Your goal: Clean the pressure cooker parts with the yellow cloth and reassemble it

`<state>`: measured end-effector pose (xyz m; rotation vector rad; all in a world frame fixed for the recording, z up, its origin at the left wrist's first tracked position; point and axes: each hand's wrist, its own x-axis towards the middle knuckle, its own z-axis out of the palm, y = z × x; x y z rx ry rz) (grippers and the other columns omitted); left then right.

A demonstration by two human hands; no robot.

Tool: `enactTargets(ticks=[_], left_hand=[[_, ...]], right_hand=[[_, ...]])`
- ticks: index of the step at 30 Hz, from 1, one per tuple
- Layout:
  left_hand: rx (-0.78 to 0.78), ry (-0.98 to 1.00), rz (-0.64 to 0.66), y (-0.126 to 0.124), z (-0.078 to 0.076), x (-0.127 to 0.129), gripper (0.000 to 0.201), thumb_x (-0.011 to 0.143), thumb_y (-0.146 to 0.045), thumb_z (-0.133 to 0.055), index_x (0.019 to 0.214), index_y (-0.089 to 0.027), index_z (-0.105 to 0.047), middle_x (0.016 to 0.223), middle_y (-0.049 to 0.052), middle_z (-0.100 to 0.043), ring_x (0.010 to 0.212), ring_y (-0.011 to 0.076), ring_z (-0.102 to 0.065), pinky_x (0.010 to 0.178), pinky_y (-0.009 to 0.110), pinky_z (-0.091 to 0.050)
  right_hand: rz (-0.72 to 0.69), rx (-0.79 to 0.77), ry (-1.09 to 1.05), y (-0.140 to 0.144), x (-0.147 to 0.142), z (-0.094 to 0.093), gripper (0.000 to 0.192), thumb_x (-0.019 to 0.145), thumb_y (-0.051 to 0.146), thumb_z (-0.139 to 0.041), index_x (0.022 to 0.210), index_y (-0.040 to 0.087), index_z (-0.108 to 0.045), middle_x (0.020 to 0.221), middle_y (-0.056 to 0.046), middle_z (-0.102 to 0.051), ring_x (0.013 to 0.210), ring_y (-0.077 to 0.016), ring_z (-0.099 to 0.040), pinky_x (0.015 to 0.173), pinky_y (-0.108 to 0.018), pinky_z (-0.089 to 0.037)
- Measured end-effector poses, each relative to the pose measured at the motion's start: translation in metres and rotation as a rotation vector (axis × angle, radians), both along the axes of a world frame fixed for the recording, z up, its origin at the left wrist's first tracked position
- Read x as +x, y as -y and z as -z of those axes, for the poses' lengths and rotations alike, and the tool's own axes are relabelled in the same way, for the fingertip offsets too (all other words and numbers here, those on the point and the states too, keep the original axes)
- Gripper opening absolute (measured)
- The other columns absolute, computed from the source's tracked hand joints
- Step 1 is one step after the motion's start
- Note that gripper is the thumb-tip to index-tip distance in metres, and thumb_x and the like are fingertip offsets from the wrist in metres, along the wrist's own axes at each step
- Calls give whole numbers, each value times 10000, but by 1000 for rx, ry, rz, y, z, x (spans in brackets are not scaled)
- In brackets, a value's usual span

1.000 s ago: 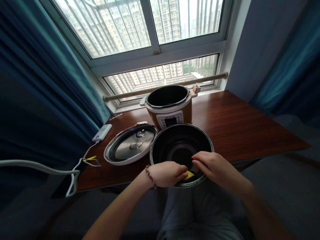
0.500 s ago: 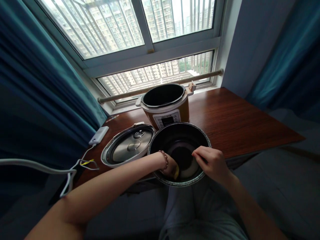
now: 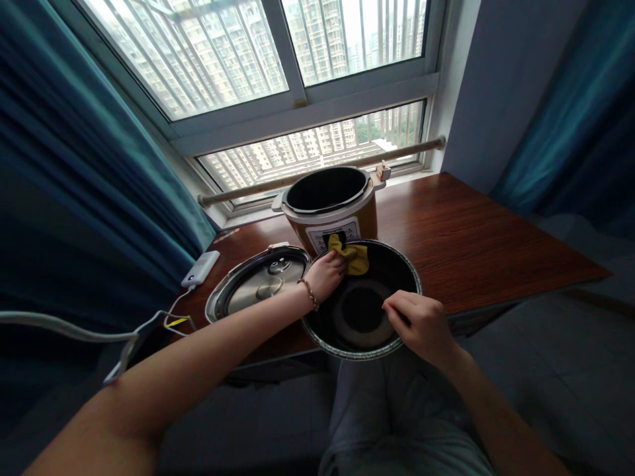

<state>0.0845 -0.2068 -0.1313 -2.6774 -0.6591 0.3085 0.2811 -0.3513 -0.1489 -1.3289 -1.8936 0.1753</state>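
Observation:
A dark round inner pot (image 3: 342,330) with a speckled rim tilts toward me at the table's front edge, over my lap. My right hand (image 3: 417,324) grips its right rim, thumb and fingers pinched together over the edge. At the far left of the rim, my left hand (image 3: 328,274) is closed on a yellow cloth (image 3: 356,258), which drapes over the rim and the inner wall. Just behind the pot stands a brown and white electric pressure cooker (image 3: 364,211) with its top uncovered. Its lid (image 3: 258,284) lies upside down on the left, partly behind my left arm.
The wooden table (image 3: 476,231) reaches under the window. A white power adapter (image 3: 201,268) with a cable lies at the table's left. Blue curtains (image 3: 99,145) hang at both sides, and a metal rail (image 3: 407,153) crosses the window behind the cooker.
My left hand has moved with the yellow cloth from the pot's lower left interior up to its far rim. My right hand stays on the right rim.

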Motion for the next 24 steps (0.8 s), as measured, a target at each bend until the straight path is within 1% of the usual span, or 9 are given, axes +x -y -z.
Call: enactTargets(ticks=[1, 3, 5, 8, 11, 15, 19, 22, 24], left_hand=[[33, 0, 4, 1, -5, -1, 295, 893, -120, -389, 1094, -168, -600, 1224, 75, -557, 1204, 197, -393, 1033, 411, -254], [79, 0, -26, 6, -15, -4, 283, 896, -140, -380, 1043, -159, -621, 1180, 89, -574, 1156, 222, -414, 963, 425, -304], [91, -12, -127, 15, -27, -7, 261, 885, -149, -392, 943, -150, -646, 1061, 104, -609, 1050, 242, -462, 834, 425, -354], [19, -64, -312, 33, -46, -9, 243, 861, -155, -417, 833, -146, -658, 918, 111, -631, 943, 248, -492, 710, 400, -350], [-131, -169, -388, 52, -63, -9, 236, 846, -206, -442, 815, -154, -671, 837, 107, -655, 926, 266, -520, 704, 394, -357], [-314, -274, -362, 74, -76, 1, 258, 828, -260, -451, 787, -149, -680, 789, 112, -673, 781, 238, -606, 632, 325, -391], [-584, -320, -242, 86, -80, 23, 291, 854, -266, -397, 844, -148, -662, 813, 117, -678, 721, 219, -627, 563, 276, -384], [-774, -208, -110, 86, -70, 38, 271, 873, -228, -368, 869, -156, -630, 812, 79, -677, 684, 169, -598, 563, 247, -386], [-898, -130, -38, 81, -56, 42, 207, 829, -120, -417, 883, -156, -614, 830, 43, -679, 670, 128, -577, 585, 212, -398]], right_hand=[[0, 1, 1, 0, 0, 0, 192, 872, 206, -449, 748, 173, -592, 723, -19, -617, 705, -122, -577, 670, -229, -372], [-2, 1, 2, 0, 1, 0, 193, 872, 205, -449, 749, 173, -595, 723, -18, -618, 703, -120, -577, 671, -228, -373], [0, 3, 5, 0, 1, 0, 194, 871, 203, -450, 749, 172, -597, 721, -17, -619, 702, -120, -579, 672, -227, -373], [5, 7, 6, 0, 1, 0, 197, 870, 203, -450, 748, 171, -602, 719, -19, -620, 702, -121, -581, 673, -227, -373], [13, 6, 5, -1, -1, 2, 197, 869, 207, -451, 746, 172, -602, 719, -18, -620, 702, -122, -582, 677, -229, -372], [26, -2, 6, 0, -2, 2, 196, 869, 212, -452, 745, 175, -599, 725, -17, -621, 702, -124, -582, 676, -231, -369], [41, -18, 26, 1, -3, -1, 201, 869, 213, -446, 741, 177, -596, 721, -20, -621, 696, -126, -579, 668, -236, -364], [56, -17, 40, 1, -4, -1, 199, 863, 206, -448, 731, 179, -594, 711, -19, -621, 687, -126, -575, 654, -238, -357], [55, -19, 44, 1, -4, -2, 199, 859, 200, -447, 728, 178, -595, 709, -19, -620, 689, -127, -575, 654, -238, -356]])
